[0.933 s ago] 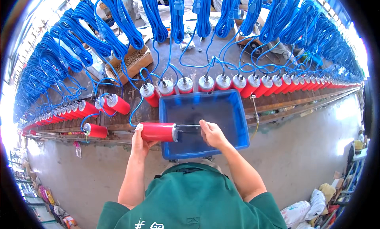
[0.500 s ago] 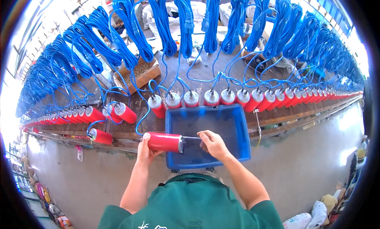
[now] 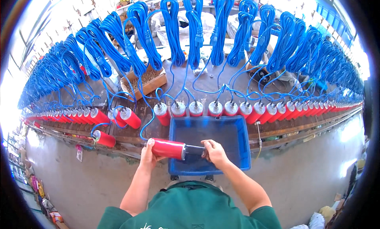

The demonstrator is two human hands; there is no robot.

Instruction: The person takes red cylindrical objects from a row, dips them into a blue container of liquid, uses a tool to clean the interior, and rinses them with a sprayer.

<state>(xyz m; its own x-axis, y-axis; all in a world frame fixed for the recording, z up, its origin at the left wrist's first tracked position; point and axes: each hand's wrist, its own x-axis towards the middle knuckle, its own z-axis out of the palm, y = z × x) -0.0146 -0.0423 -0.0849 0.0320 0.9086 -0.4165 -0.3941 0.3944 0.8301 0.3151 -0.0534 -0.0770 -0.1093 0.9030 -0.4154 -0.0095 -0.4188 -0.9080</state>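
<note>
A red cylinder (image 3: 168, 148) with grey metal ends lies sideways in front of me. My left hand (image 3: 148, 154) is closed around its left end, where a blue cable (image 3: 148, 128) runs up from it. My right hand (image 3: 215, 153) is closed on a slim metal rod (image 3: 194, 146) that reaches to the cylinder's right end. What grip or handle the rod has is mostly hidden by my fingers. Below the rod and the cylinder's right part stands a blue plastic tub (image 3: 244, 144).
Many similar red cylinders (image 3: 215, 109) stand along the bench edge, cabled to hanging coils of blue cable (image 3: 194, 31). One red cylinder (image 3: 106, 139) lies at the left edge. A wooden box of small brown pieces (image 3: 152, 83) sits on the bench, and a metal rod (image 3: 259, 134) hangs at the right.
The bench, coils and tub appear lower in the picture. Both hands keep hold of the cylinder and the rod, and the right hand's fingers have shifted slightly on the rod.
</note>
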